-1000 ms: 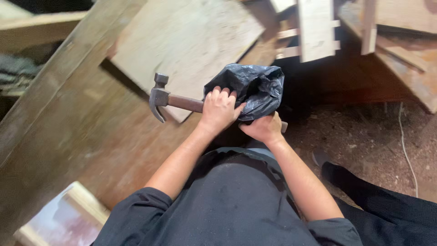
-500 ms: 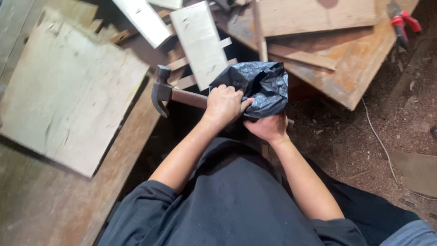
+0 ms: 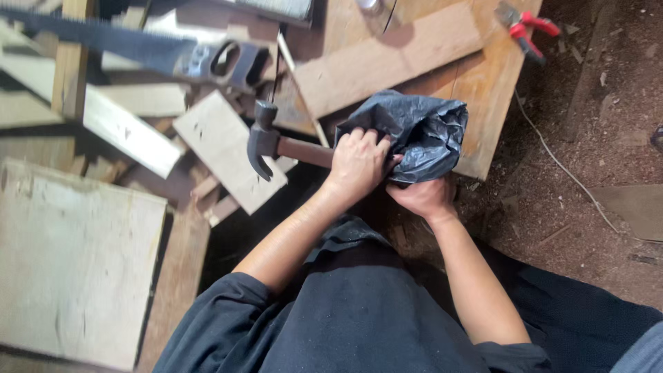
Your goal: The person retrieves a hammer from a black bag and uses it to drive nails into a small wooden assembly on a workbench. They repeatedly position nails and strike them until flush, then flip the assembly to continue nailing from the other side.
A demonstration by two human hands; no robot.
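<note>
Gripping the hammer point(image 3: 276, 144) by its wooden handle, the left hand point(image 3: 357, 162) also pinches the top of a black bag point(image 3: 414, 135), which the right hand point(image 3: 423, 197) cups from below, above the boards point(image 3: 407, 59). Head-heavy and rigid, the hammer seems best held by the handle; the bag looks soft, thin and crinkly, probably slippery, so support underneath suits it.

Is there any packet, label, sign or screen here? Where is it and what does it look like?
Plastic bag: the only package; dark grey-black, crumpled, open at the top, held from below by the right hand, with the left hand at its side, also gripping a hammer.
Labels, signs, screens: none that I can make out.
</note>
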